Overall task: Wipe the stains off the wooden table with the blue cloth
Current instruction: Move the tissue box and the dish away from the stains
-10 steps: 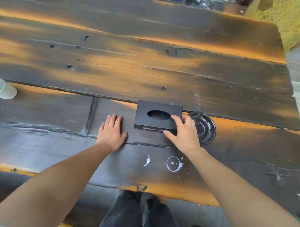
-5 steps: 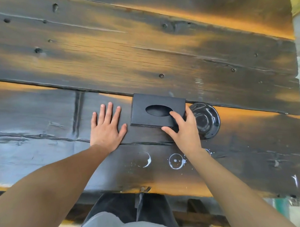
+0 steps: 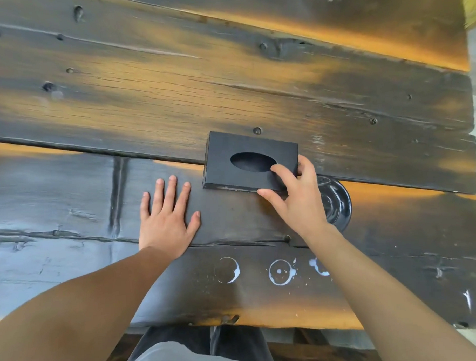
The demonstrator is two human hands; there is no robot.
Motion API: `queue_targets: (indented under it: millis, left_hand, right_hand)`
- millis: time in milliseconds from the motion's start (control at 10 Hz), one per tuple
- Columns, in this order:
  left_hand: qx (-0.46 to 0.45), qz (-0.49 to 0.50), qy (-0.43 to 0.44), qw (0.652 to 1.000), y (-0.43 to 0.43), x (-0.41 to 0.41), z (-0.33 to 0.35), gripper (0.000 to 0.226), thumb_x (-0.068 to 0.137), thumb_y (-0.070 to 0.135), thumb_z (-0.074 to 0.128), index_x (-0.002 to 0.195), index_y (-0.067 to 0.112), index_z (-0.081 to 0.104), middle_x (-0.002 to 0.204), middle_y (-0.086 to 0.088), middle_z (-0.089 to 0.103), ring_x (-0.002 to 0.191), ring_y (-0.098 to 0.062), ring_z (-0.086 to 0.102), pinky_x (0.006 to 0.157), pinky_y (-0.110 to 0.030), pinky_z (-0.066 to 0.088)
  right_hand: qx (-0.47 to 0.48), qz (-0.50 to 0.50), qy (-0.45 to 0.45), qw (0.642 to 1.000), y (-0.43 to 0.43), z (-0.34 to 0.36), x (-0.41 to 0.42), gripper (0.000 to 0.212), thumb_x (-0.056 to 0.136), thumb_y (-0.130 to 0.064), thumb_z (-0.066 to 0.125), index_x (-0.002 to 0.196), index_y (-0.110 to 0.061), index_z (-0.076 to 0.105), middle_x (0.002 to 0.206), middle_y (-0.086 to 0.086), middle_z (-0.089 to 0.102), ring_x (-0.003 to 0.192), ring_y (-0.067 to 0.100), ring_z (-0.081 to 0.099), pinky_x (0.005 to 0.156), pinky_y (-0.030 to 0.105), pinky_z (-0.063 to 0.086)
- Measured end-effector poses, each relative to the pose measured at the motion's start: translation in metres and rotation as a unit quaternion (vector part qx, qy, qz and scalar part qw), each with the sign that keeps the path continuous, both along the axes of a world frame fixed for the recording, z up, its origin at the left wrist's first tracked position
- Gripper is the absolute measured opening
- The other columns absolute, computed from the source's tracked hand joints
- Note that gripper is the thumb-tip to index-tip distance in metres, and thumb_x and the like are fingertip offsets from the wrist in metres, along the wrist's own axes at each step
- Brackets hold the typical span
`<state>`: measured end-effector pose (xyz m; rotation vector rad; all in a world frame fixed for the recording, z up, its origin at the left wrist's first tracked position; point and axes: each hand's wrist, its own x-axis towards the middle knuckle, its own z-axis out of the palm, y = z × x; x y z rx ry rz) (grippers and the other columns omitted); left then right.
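Head view showed no blue cloth anywhere, so the task's own tool could not be placed; what it did show were the white ring-shaped stains (image 3: pixel 280 272), three pale marks in a row on the dark, scorched wooden plank table (image 3: pixel 174 96), close to its near edge. Taking the flat black rectangular tissue box with the oval opening (image 3: pixel 251 161) as the landmark, the stains lay on the near side of it, toward the person, with a strip of bare plank between; the rightmost ring was partly hidden under the right forearm.

The right hand (image 3: pixel 299 202) was on the box's near right corner, fingers curled partly closed over the edges, thumb against the near side and a forefinger tip reaching the rim of the oval. Whether it gripped the box firmly or only pressed on it I could not tell. The box's long axis ran left to right across the table. The left hand (image 3: pixel 166 218) lay flat and spread, holding nothing, just left of the box and a little nearer.

A glossy black round dish (image 3: pixel 337 204) sat to the box's near right, mostly behind the right hand. Judging by this, the right hand was the nearer to both box and stains.
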<state>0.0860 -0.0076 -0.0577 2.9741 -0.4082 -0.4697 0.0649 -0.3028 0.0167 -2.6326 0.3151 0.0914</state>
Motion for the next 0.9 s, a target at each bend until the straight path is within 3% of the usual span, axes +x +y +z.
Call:
queue_targets:
  millis: [400, 600, 800, 900]
  left_hand:
    - [0.003, -0.005, 0.007, 1.000, 0.000, 0.002, 0.000, 0.073, 0.098, 0.061, 0.026, 0.162, 0.030, 0.011, 0.172, -0.001, 0.006, 0.159, -0.027, -0.001, 0.126, -0.054, 0.006]
    - [0.006, -0.005, 0.003, 1.000, 0.000, 0.001, 0.000, 0.073, 0.098, 0.062, 0.027, 0.162, 0.030, 0.012, 0.172, -0.001, 0.007, 0.159, -0.027, -0.001, 0.126, -0.054, 0.007]
    - [0.007, -0.005, 0.000, 1.000, 0.000, 0.001, -0.002, 0.073, 0.098, 0.062, 0.026, 0.162, 0.031, 0.012, 0.172, -0.001, 0.007, 0.159, -0.026, -0.001, 0.126, -0.054, 0.007]
    - [0.009, -0.004, 0.002, 1.000, 0.000, 0.001, -0.001, 0.072, 0.098, 0.062, 0.026, 0.162, 0.031, 0.012, 0.172, 0.000, 0.007, 0.159, -0.026, -0.001, 0.126, -0.055, 0.006]
  right_hand:
    - [0.007, -0.023, -0.010, 1.000, -0.017, -0.012, 0.095, 0.053, 0.086, -0.054, 0.070, 0.132, -0.035, 0.052, 0.148, 0.010, 0.033, 0.139, 0.027, 0.037, 0.116, 0.034, 0.035]
    - [-0.002, -0.008, 0.004, 1.000, -0.017, -0.016, 0.108, 0.053, 0.086, -0.051, 0.071, 0.132, -0.035, 0.050, 0.151, 0.010, 0.031, 0.142, 0.029, 0.035, 0.116, 0.044, 0.039]
    - [-0.002, -0.021, 0.025, 0.999, -0.014, -0.017, 0.106, 0.056, 0.088, -0.051, 0.068, 0.139, -0.038, 0.047, 0.160, 0.010, 0.025, 0.150, 0.028, 0.025, 0.119, 0.046, 0.035]
    - [-0.012, -0.031, 0.043, 0.999, -0.012, -0.015, 0.102, 0.066, 0.089, -0.056, 0.065, 0.147, -0.041, 0.037, 0.166, 0.010, 0.018, 0.152, 0.029, 0.022, 0.118, 0.046, 0.034]
